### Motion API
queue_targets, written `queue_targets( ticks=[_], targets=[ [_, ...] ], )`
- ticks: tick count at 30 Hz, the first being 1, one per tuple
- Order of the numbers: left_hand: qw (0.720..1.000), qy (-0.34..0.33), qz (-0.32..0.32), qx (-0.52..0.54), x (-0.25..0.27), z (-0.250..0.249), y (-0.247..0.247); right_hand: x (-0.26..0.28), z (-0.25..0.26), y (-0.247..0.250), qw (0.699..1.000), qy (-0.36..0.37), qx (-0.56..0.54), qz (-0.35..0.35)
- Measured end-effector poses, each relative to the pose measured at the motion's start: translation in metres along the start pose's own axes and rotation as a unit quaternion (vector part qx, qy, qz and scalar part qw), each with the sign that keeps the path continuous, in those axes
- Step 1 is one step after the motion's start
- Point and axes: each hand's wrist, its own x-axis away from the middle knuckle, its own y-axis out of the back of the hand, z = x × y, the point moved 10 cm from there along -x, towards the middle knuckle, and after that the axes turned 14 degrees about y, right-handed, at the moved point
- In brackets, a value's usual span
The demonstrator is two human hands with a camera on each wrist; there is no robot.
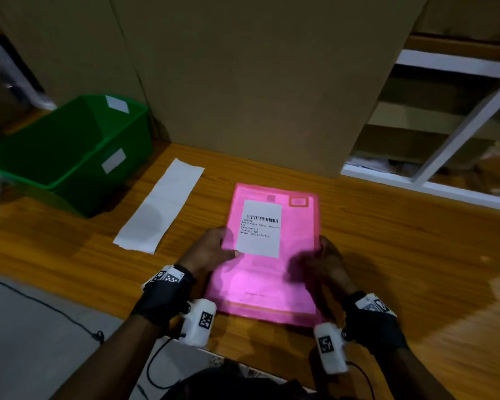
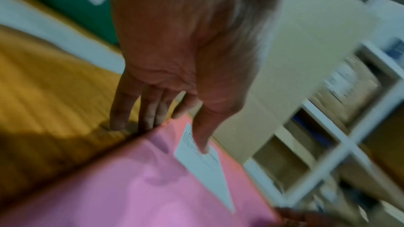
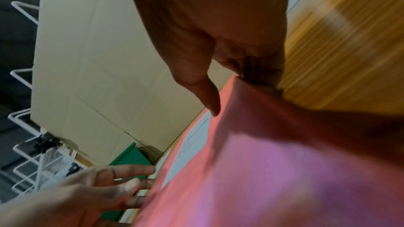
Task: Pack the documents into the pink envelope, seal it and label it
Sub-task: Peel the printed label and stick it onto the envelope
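The pink envelope (image 1: 272, 278) lies lengthwise on the wooden table (image 1: 416, 255), with a white barcode label (image 1: 260, 228) stuck on its upper half. My left hand (image 1: 214, 248) holds the envelope's left edge, thumb on top at the label's lower corner (image 2: 205, 167) and fingers at and beneath the edge. At the right edge my right hand (image 1: 326, 259) grips with the thumb over the pink surface (image 3: 262, 170) and fingers tucked underneath, so that side is raised a little. No loose documents show.
A long white paper strip (image 1: 159, 206) lies left of the envelope, and a green bin (image 1: 70, 151) stands beyond it. A tall cardboard box (image 1: 257, 82) blocks the back. White shelving (image 1: 459, 125) is at the right. A black cable (image 1: 41, 304) runs off the table's left.
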Motion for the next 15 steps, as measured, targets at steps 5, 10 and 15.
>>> queue_targets(
  ticks=[5,10,15],
  targets=[
    [0.991,0.003,-0.072,0.11,0.018,-0.004,0.029,-0.012,0.015,-0.015,0.998,0.047,0.031,0.036],
    [0.978,-0.039,-0.095,0.184,0.037,-0.007,0.078,-0.02,0.057,-0.054,0.988,0.103,0.091,0.066],
    [0.961,-0.098,-0.143,0.215,0.053,-0.012,0.169,-0.04,0.123,-0.113,0.989,0.135,0.048,0.047]
  ],
)
